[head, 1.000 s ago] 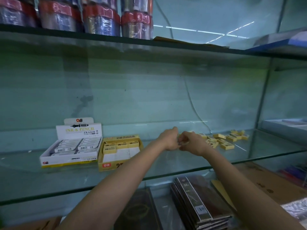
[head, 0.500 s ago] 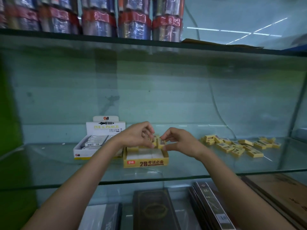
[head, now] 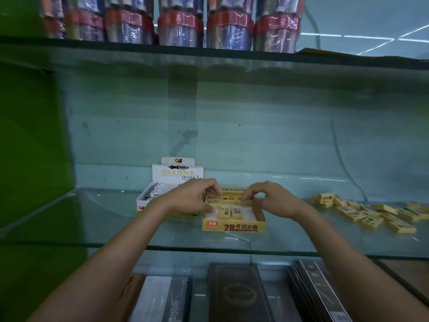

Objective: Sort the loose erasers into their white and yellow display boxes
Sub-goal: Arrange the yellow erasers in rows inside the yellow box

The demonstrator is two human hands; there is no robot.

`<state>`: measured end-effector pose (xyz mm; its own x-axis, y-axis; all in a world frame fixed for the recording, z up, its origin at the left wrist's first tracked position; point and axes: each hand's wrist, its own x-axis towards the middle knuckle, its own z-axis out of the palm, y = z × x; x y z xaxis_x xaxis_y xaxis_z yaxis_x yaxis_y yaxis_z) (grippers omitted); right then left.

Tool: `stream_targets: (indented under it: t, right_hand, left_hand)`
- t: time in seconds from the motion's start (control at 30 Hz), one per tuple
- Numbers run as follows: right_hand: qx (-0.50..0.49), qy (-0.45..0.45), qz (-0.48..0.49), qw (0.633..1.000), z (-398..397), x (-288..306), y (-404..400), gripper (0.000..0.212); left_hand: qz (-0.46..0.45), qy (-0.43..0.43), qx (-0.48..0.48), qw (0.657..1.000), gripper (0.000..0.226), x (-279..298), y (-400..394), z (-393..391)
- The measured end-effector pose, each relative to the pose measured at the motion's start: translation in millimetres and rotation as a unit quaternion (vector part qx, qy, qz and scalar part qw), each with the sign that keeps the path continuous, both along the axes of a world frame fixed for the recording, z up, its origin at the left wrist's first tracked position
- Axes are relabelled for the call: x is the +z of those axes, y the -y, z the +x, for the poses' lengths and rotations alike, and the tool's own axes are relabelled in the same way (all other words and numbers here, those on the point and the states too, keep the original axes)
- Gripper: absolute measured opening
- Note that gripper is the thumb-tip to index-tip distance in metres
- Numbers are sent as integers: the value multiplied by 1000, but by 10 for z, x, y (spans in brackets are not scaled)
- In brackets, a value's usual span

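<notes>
A yellow display box [head: 233, 226] marked 2B sits on the glass shelf [head: 162, 238], with a few yellow erasers [head: 229, 211] inside. Both hands hover over its back half. My left hand [head: 192, 197] pinches a yellow eraser [head: 212, 201] at the box's left rear. Curled fingers of my right hand [head: 269, 199] pinch another yellow eraser [head: 232, 198] at the back row. A white display box [head: 148, 202] labelled ERASER stands just left, partly hidden by my left hand. Several loose yellow erasers [head: 369, 213] lie scattered on the shelf to the right.
An upper glass shelf [head: 209, 54] carries wrapped bundles [head: 181, 26] with red bands. Below the front edge lie dark boxed items [head: 239, 293]. A green wall [head: 30, 135] closes the left side. A cable [head: 343, 156] runs down the back wall.
Both hands travelled left from the loose pile to the yellow box, then lowered into it. More yellow erasers now lie in the box. The camera view swung left.
</notes>
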<state>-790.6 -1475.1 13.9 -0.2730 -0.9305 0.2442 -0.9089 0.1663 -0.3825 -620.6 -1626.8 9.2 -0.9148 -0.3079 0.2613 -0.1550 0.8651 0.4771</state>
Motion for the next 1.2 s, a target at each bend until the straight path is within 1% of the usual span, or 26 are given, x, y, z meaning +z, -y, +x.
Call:
stream_targets:
  t: [0.13, 0.23, 0.37, 0.47, 0.53, 0.6, 0.67, 0.77, 0.8, 0.87, 0.9, 0.97, 1.07, 1.2]
  right_hand:
    - [-51, 25, -53, 997, -125, 4, -83, 29]
    - [-66, 48, -51, 995, -156, -45, -119, 29]
    - [-66, 63, -57, 994, -134, -93, -124, 26]
    - [-38, 46, -48, 997, -57, -95, -57, 20]
    - [-21, 26, -13, 999, 13, -80, 1, 21]
    - [-10, 8, 34, 999, 77, -81, 54, 28]
    - [-8, -26, 61, 998, 122, -98, 106, 32]
    - [-8, -49, 40, 998, 143, -112, 148, 29]
    - [-9, -31, 15, 999, 141, -102, 144, 23]
    - [-22, 58, -60, 996, 113, -70, 107, 11]
    - [-33, 105, -92, 990, 93, -59, 83, 10]
    - [-50, 154, -123, 979, 39, -62, 51, 15]
    - [-43, 176, -122, 976, 6, -80, 39, 23]
    - [-29, 173, -124, 977, 13, -65, 46, 27]
  left_hand:
    - [-10, -58, 27, 998, 26, 2, 122, 134]
    - [5, -55, 29, 998, 22, -8, 142, 157]
    - [4, -47, 30, 998, 22, -12, 113, 124]
    - [-45, -14, 32, 998, 28, -28, 54, 40]
    - [-73, 17, 28, 997, 34, -29, -5, -39]
    - [-81, 48, 7, 996, 34, -23, -62, -111]
    - [-82, 70, -16, 994, 31, -24, -92, -166]
    - [-63, 65, -17, 996, 31, -34, -93, -187]
    - [-51, 61, -14, 997, 32, -44, -87, -181]
    - [-27, 57, -8, 998, 38, -55, -91, -156]
    - [-20, 58, -6, 998, 41, -59, -92, -144]
    - [-17, 64, -6, 998, 47, -58, -89, -130]
    - [-21, 71, -6, 997, 51, -45, -94, -132]
    - [-25, 74, -4, 997, 52, -47, -95, -134]
